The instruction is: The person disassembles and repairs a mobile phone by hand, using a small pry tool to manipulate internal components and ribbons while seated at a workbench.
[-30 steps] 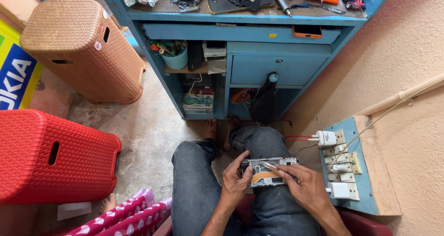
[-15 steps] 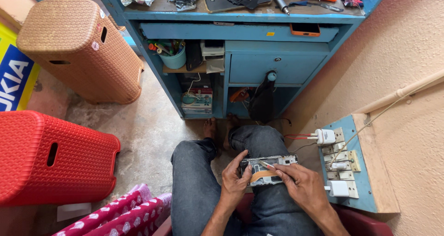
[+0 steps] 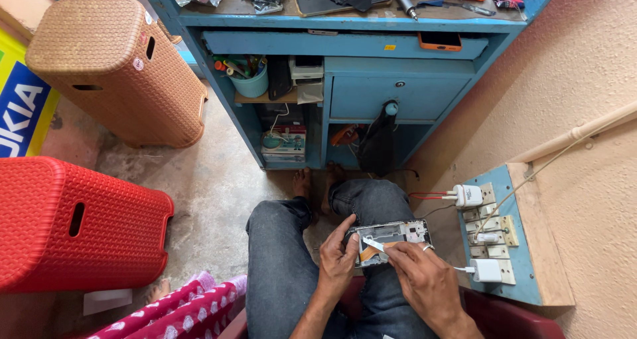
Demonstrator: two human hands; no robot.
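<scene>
An opened phone point(image 3: 393, 238) with its back off and circuit parts showing lies over my lap. My left hand point(image 3: 337, 259) grips its left end, thumb on top. My right hand point(image 3: 424, 279) pinches thin metal tweezers point(image 3: 373, 245) whose tip rests on the phone's inside, near an orange strip. A ring sits on one finger of the right hand. I sit in grey jeans, bare feet point(image 3: 318, 179) on the concrete floor.
A blue workbench point(image 3: 371, 80) with drawer, shelves and scattered tools stands ahead. On the right wall is a blue switchboard point(image 3: 494, 236) with white chargers plugged in. A brown woven stool point(image 3: 113, 67) and a red one point(image 3: 73, 223) stand left; pink patterned cloth point(image 3: 179, 309) lies below.
The view has tilted down slightly. My hands stay on the phone, the tweezers shifting a little over its inside.
</scene>
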